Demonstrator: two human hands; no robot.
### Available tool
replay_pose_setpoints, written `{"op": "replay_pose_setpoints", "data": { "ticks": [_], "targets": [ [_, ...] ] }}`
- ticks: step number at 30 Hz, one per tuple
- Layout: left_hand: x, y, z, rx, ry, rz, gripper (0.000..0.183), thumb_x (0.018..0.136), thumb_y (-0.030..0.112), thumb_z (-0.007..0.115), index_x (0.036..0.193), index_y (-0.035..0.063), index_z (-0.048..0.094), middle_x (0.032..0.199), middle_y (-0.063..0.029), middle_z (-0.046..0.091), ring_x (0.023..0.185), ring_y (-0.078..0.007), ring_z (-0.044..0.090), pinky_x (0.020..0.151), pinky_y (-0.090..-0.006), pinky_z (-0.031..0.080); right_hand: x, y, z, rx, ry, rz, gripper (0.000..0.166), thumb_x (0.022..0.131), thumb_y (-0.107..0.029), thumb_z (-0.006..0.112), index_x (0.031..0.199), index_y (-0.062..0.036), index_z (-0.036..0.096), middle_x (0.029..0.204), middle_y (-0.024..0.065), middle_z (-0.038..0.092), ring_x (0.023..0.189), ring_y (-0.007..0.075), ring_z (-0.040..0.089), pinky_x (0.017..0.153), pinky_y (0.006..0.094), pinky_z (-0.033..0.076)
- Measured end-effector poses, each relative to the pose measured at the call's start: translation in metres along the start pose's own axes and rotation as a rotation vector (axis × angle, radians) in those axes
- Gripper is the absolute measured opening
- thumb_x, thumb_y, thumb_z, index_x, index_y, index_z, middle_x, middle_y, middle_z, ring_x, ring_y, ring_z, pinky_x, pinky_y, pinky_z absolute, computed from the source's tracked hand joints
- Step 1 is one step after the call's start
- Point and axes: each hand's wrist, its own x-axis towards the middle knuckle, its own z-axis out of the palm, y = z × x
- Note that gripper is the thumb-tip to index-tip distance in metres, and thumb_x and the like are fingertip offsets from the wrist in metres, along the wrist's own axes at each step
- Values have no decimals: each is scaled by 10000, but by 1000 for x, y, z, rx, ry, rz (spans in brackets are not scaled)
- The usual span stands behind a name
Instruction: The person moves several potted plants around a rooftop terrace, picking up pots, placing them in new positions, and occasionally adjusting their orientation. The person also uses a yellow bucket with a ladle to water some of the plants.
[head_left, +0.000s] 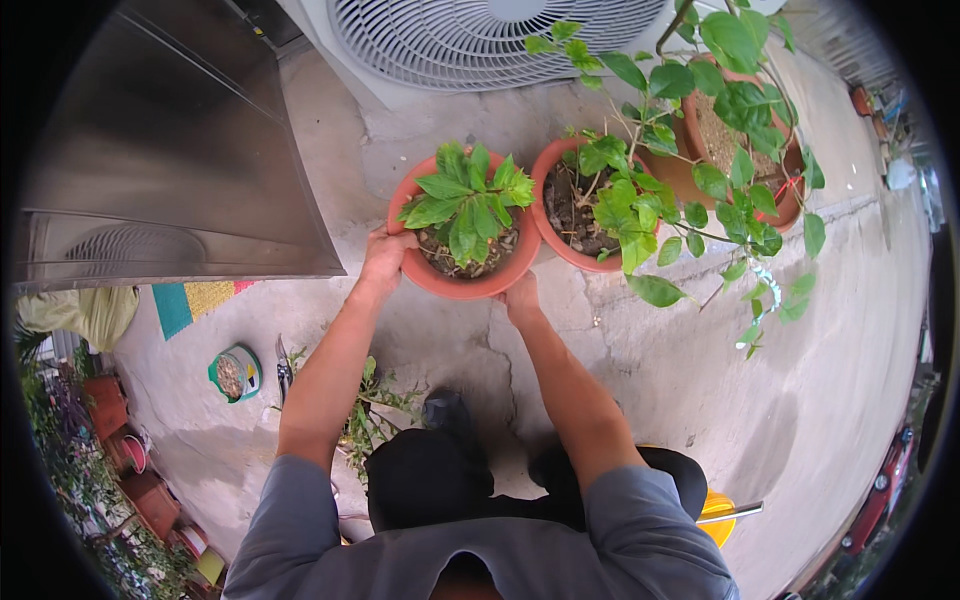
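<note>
A round terracotta-coloured pot (459, 288) with a leafy green plant (463, 202) and dark soil is between my hands. My left hand (385, 259) grips its left rim, thumb over the edge. My right hand (519, 297) holds the pot low at its front right, the fingertips hidden beneath it. Close against its right side stands a second terracotta-coloured pot (553, 238) with a lobed-leaf plant (626, 214). Farther right is a third pot (789, 216), partly covered by a tall, trailing plant (742, 105).
An air-conditioner outdoor unit (495, 45) stands beyond the pots, a metal cabinet (165, 150) at left. Pruning shears (283, 371) and a tub of pebbly material (232, 373) lie left on the concrete, near cut greenery (379, 405). A yellow object (720, 517) is at lower right.
</note>
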Motion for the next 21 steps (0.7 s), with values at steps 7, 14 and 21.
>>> {"op": "replay_pose_setpoints", "data": {
  "ticks": [7, 14, 21],
  "targets": [
    [-1, -4, -4, -22, -8, 46, 358, 681, -102, 525, 1026, -34, 590, 962, -80, 616, 856, -168, 589, 762, -298, 474, -22, -20, 10, 196, -129, 33, 455, 877, -359, 539, 1206, -64, 433, 1096, 76, 576, 908, 194, 607, 738, 345, 527],
    [-38, 25, 9, 45, 171, 190, 310, 776, -13, 519, 1079, -51, 572, 991, -105, 623, 882, -173, 595, 778, -297, 485, -9, -2, -20, 120, -82, 95, 401, 861, -312, 575, 1160, -64, 477, 962, 77, 622, 818, 187, 627, 709, 333, 536],
    [-175, 97, -57, 443, 425, 656, 275, 812, -21, 476, 1073, -38, 560, 916, -94, 612, 810, -150, 576, 717, -282, 475, -34, -12, -28, -425, -406, 280, 289, 850, -267, 584, 1066, -79, 549, 856, 56, 621, 740, 146, 617, 650, 275, 516]
  ]
}}
